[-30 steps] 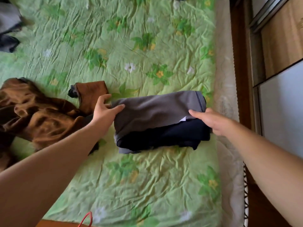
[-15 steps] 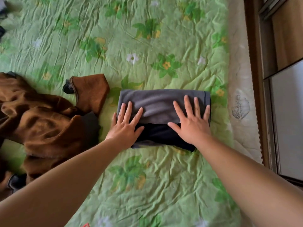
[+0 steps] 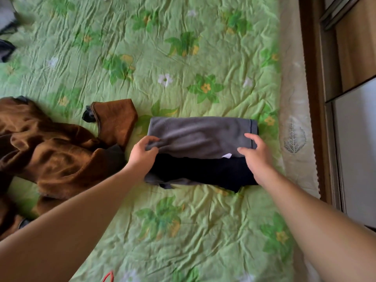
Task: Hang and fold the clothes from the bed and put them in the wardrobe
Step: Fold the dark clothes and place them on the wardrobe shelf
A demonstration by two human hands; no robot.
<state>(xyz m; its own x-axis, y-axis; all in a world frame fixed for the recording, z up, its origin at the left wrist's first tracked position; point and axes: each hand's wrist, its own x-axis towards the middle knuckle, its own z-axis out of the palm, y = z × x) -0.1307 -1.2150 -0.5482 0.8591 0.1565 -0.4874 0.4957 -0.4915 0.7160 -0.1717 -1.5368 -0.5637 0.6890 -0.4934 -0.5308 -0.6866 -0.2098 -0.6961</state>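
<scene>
The folded bundle of grey fleece over dark navy cloth (image 3: 200, 151) lies near the right edge of the green floral-quilted bed (image 3: 183, 47). The left hand (image 3: 143, 152) has its fingers (image 3: 149, 141) pinched on the bundle's left end; the right hand (image 3: 254, 154) hovers, fingers spread, at the right end, gripping nothing that I can tell. Slide both palms underneath, lifting level so layers stay stacked. A crumpled brown suede-like jacket (image 3: 55, 151) waits beside it, toward the left edge
</scene>
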